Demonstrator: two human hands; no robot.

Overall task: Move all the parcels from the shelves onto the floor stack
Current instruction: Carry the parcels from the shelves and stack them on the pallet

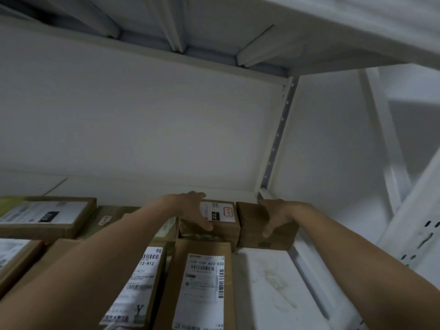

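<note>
Reaching deep into the bay, your hands are apart, one per parcel. Left hand [190, 210]: spread across the top of the labelled parcel [221, 225], thumb at its near edge; whether the fingers hook its far edge, you cannot tell. Right hand [277, 215]: clamped on the plain parcel [250, 229], fingers over the far edge, thumb down the front face. Both parcels are squat and near-square, touching side by side at the back; the label faces up.

Nearer you than the hands: long parcel marked 159-159-A03-030 [204, 282] and long parcel marked 12-812 [142, 282], side by side, long axes running toward the hands; the first butts the labelled parcel's front. Left of your left forearm: large flat parcel [47, 215], label up.

Under your right forearm: bare white shelf board [266, 282], scuffed. Beyond the right hand: perforated upright [276, 139]; white back wall [142, 115]; ribbed upper shelf [178, 32] overhead.
</note>
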